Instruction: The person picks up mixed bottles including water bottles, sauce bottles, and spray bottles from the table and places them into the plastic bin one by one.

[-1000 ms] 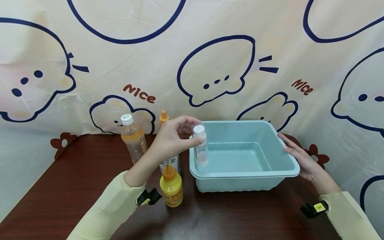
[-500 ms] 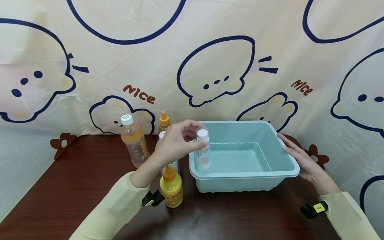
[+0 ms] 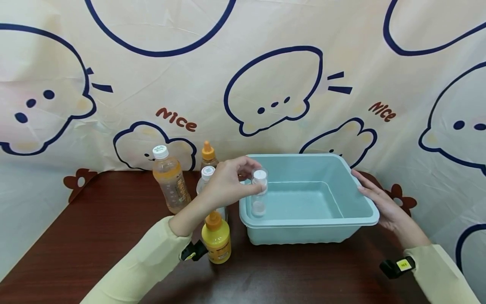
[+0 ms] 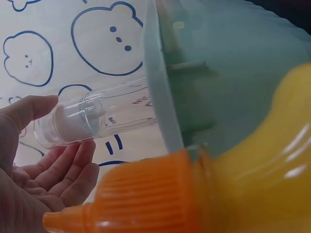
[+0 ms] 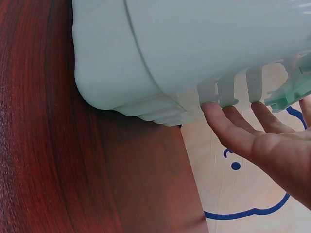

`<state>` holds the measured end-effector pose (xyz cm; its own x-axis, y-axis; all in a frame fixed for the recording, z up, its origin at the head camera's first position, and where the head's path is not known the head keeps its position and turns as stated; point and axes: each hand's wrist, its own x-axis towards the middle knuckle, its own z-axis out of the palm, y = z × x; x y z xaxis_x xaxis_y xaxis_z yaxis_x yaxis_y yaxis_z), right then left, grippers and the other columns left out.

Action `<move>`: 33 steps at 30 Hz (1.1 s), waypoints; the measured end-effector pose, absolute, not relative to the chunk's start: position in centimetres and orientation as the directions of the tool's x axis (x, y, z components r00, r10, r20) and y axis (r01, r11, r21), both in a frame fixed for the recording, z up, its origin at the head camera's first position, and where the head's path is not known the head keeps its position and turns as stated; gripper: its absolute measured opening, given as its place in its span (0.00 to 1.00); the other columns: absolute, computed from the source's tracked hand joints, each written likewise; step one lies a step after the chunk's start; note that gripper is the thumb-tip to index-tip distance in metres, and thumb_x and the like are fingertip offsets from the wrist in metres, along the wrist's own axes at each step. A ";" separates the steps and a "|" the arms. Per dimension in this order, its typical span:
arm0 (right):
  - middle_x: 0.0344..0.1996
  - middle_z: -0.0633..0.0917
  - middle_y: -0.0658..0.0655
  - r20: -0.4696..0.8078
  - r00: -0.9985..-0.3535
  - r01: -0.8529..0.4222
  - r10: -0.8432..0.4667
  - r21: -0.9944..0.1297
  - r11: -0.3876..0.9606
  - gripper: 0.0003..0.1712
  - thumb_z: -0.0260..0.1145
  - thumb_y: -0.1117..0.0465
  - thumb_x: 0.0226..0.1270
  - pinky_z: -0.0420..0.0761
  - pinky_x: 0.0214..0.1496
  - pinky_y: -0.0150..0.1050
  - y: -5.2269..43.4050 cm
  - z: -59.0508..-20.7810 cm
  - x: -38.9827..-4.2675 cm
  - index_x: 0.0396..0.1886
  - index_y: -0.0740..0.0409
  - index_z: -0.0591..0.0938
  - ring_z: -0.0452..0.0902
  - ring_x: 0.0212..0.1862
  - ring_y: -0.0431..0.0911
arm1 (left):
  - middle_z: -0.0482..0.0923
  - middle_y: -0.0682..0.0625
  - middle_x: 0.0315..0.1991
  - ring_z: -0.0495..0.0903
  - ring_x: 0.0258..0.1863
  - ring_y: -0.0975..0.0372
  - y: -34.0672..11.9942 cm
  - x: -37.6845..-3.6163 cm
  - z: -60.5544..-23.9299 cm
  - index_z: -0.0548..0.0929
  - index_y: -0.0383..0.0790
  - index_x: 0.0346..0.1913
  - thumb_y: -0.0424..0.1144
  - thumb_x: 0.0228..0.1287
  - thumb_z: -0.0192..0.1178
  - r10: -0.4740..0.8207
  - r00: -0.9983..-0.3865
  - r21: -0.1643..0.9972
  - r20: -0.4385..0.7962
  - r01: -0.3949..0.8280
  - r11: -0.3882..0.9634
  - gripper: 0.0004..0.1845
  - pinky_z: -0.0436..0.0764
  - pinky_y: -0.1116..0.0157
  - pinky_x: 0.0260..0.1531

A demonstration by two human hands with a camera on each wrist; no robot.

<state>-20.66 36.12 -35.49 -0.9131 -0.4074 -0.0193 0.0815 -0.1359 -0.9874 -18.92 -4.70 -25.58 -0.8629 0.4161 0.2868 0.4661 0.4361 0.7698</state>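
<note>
My left hand (image 3: 229, 181) pinches the top of a clear bottle (image 3: 259, 207) with a white inner cap, thumb on one side and fingers on the other. The bottle stands nearly upright inside the left end of a pale blue-green plastic basin (image 3: 307, 221). In the left wrist view the basin wall hides the bottle's lower part, while its clear overcap (image 4: 46, 131) shows between thumb and fingers. At the basin's right end, my right hand (image 3: 383, 209) touches the rim; in the right wrist view its fingertips (image 5: 209, 108) press against the outer wall.
Left of the basin stand a yellow bottle with an orange nozzle cap (image 3: 217, 242), a white-capped bottle (image 3: 207, 173) partly behind my left hand, an orange-tipped bottle (image 3: 208, 155) and a tall drink bottle (image 3: 171, 183). A cartoon-print cloth (image 3: 288, 25) hangs behind the table (image 3: 114, 236).
My left hand has moved slightly right and down with the clear bottle, deeper into the basin's left end. The white-capped bottle behind it has come into view. My right hand has stayed put.
</note>
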 end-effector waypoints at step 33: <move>0.54 0.70 0.36 -0.007 -0.915 0.066 -0.404 -0.989 -0.131 0.31 0.41 0.60 0.74 0.79 0.42 0.48 36.2 -35.7 -20.5 0.71 0.33 0.47 0.77 0.49 0.43 | 0.81 0.52 0.34 0.77 0.34 0.62 -3.6 -19.7 -26.4 0.78 0.41 0.38 0.38 0.47 0.70 0.463 -0.871 0.709 0.164 0.431 0.558 0.15 0.78 0.69 0.32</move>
<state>-20.53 36.17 -35.68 -0.9147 -0.4040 -0.0075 0.0661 -0.1312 -0.9891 -19.69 -3.63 -26.39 -0.8708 0.4634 0.1639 0.4307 0.5585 0.7090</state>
